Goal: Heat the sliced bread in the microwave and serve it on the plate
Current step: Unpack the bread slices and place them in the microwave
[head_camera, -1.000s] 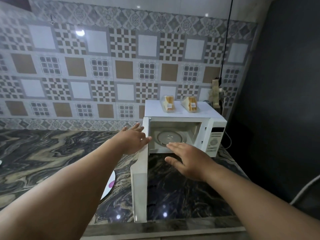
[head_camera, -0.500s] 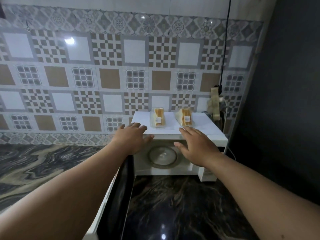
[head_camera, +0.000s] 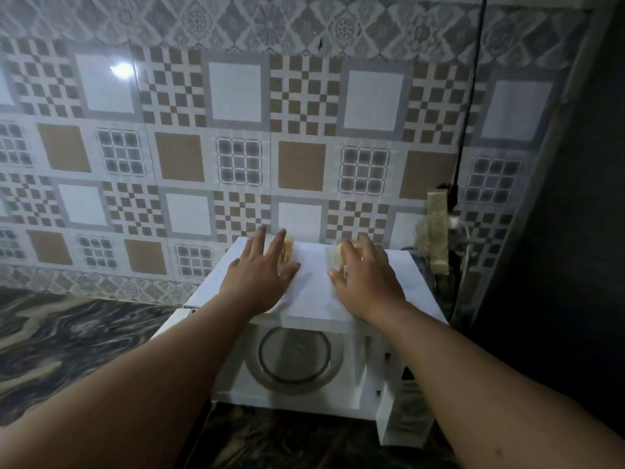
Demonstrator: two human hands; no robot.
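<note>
Bread packets sit on the flat white top of the microwave (head_camera: 314, 292), two of them side by side toward its back edge, each mostly hidden under a hand. Only a strip of the left bread packet (head_camera: 288, 252) shows past the fingers of the left hand (head_camera: 260, 275), which lies over it with the fingers spread wide and flat; whether it has any grip on the packet cannot be told. The right hand (head_camera: 363, 275) is curved over the right bread packet (head_camera: 334, 257), thumb at the near side and fingers over the top, touching it, though a firm hold cannot be confirmed through the blur. The microwave stands open below the hands, and its round glass turntable (head_camera: 294, 357) lies bare inside the white cavity. The appliance rests on a dark marbled countertop (head_camera: 67, 340) against a patterned tile wall (head_camera: 236, 130). A black cable (head_camera: 468, 113) hangs down the wall at the right, behind the microwave's far corner.
</note>
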